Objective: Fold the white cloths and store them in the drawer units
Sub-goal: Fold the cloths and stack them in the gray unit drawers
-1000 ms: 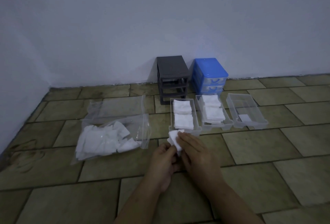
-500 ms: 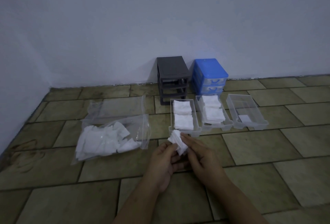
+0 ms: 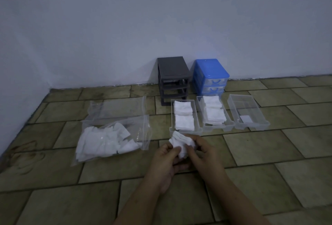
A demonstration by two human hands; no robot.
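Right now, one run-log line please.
step: folding | both hands grip white cloth | left drawer: two stacks | right drawer: nearly empty

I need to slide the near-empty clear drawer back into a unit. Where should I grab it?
Take the rightmost clear drawer by its front lip, the end nearest you, coming from your side with the right hand. That grip is a judgement: the lip juts out and faces you.

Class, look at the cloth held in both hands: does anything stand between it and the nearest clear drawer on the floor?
Nothing visible does. The white cloth, pinched by the left hand and right hand, sits just before the open-topped leftmost clear drawer, which already holds folded cloths.
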